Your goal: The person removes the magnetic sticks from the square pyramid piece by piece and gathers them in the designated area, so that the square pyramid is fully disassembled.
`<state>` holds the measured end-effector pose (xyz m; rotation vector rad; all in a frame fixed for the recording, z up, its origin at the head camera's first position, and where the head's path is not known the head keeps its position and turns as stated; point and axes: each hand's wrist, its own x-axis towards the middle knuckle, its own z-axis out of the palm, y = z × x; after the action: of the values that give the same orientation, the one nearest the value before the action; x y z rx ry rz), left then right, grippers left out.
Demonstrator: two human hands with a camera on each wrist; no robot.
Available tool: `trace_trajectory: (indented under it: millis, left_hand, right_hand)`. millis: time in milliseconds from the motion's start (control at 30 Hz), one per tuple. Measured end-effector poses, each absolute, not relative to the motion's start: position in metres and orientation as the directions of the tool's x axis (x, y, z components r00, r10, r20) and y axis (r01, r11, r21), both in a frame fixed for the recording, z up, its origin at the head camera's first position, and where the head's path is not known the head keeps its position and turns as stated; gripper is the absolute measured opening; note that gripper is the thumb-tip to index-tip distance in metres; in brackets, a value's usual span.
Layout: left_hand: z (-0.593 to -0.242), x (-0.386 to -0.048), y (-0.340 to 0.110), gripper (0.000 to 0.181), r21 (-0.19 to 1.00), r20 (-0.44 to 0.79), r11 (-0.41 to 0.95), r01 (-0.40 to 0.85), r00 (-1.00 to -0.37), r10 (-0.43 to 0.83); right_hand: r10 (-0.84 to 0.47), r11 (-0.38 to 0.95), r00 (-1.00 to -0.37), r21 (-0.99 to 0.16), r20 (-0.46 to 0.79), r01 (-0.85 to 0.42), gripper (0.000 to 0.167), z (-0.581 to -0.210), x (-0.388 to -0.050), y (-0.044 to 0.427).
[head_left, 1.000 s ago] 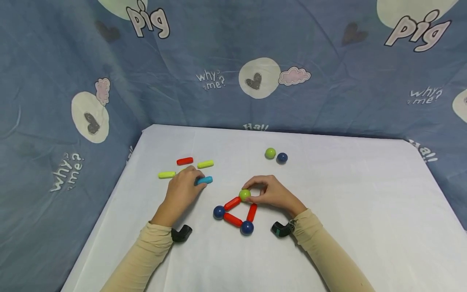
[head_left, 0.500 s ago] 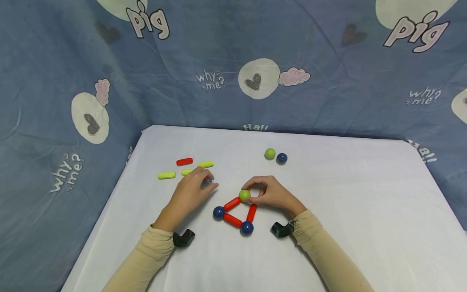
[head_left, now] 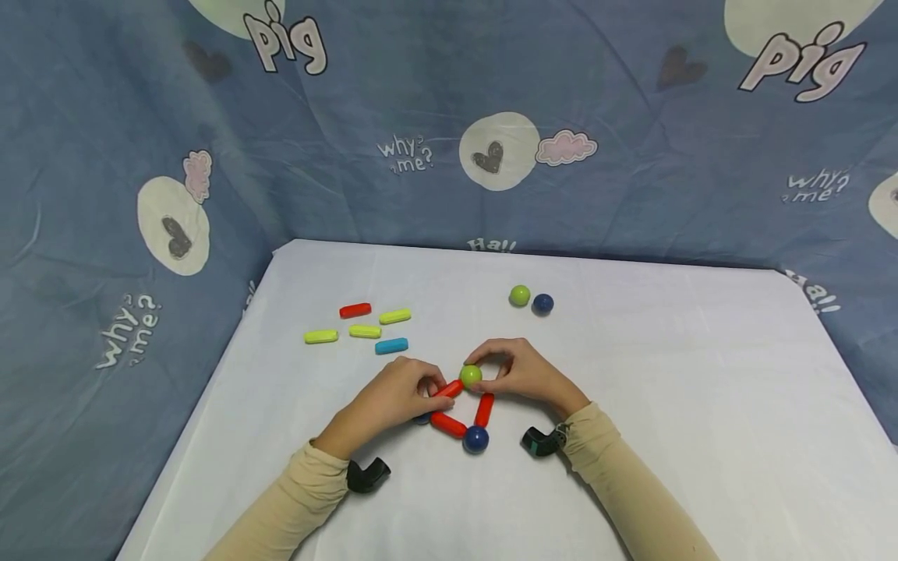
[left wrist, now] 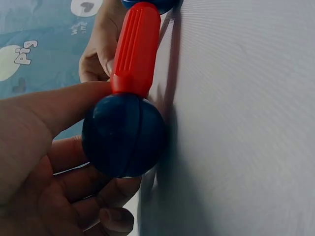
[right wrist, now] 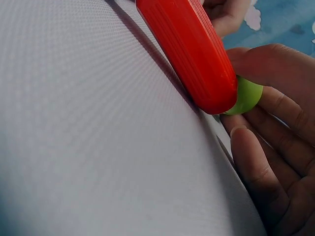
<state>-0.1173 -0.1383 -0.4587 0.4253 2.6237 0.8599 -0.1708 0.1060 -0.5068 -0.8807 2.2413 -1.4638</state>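
A triangle of red rods and balls lies on the white table. My right hand [head_left: 522, 374] pinches the green ball [head_left: 471, 377] at its far corner. Around the upper-left red rod [head_left: 450, 389], my left hand [head_left: 400, 393] has its thumb and fingers. The left blue ball [left wrist: 123, 135] sits below that thumb in the left wrist view and is mostly covered in the head view. A second blue ball [head_left: 475, 439] joins the lower red rod [head_left: 447, 425] and the right red rod [head_left: 484, 410]. Whether the right rod's upper end touches the green ball, I cannot tell.
Left of the triangle lie a blue rod [head_left: 391, 346], a loose red rod [head_left: 355, 310] and several yellow-green rods [head_left: 365, 331]. Farther back are a loose green ball [head_left: 520, 295] and a loose blue ball [head_left: 543, 304]. A patterned blue cloth [head_left: 421, 210] hangs behind the table.
My left hand has let go of the blue rod and moved right and nearer, onto the upper-left red rod. My right hand has stayed at the green ball.
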Motion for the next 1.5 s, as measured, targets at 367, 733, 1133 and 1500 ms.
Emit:
trace_trajectory:
  millis: [367,733,1133,1500]
  left_hand:
    - [-0.462,-0.119,-0.140,0.019,0.644,-0.241,0.750,0.153,-0.890,0.388]
    - [-0.463,-0.120,-0.140,0.020,0.664,-0.232,0.731,0.158,-0.886,0.402]
    - [-0.464,-0.120,-0.141,0.023,0.656,-0.239,0.737,0.164,-0.880,0.409]
    - [-0.465,-0.120,-0.143,0.022,0.660,-0.257,0.734,0.162,-0.869,0.423]
  right_hand:
    - [-0.643,0.303,-0.764,-0.901,0.045,-0.309,0.028,-0.482,-0.161,0.103]
    - [-0.622,0.328,-0.779,-0.876,0.083,-0.355,0.029,-0.508,-0.172,0.106]
    - [-0.571,0.342,-0.808,-0.853,0.144,-0.394,0.030,-0.512,-0.174,0.110]
    - [-0.331,0.373,-0.888,-0.820,0.319,-0.434,0.034,-0.515,-0.176,0.113]
